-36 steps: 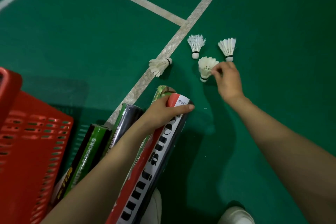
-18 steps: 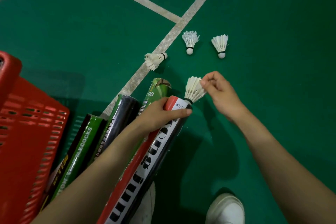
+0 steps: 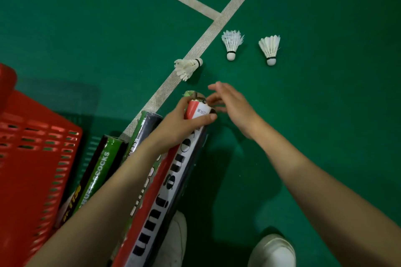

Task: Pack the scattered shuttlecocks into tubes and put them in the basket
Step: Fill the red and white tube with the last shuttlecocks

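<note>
My left hand (image 3: 184,121) grips the top end of a red, white and black tube (image 3: 165,191) that slants across the green floor. My right hand (image 3: 232,102) hovers at the tube's mouth with fingers spread and nothing in it. Three white shuttlecocks lie on the floor beyond: one on its side on the white line (image 3: 187,67), one with ragged feathers (image 3: 231,44), and one further right (image 3: 270,49). The red basket (image 3: 32,158) stands at the left.
A green tube (image 3: 95,175), a black tube (image 3: 147,123) and another green tube's end (image 3: 191,94) lie between the basket and the held tube. White court lines (image 3: 208,41) cross the floor. My white shoes (image 3: 273,251) are at the bottom.
My right hand picked a shuttlecock off the floor, brought it to the tube's mouth and let it go; the shuttlecock is no longer visible and the hand is now open.
</note>
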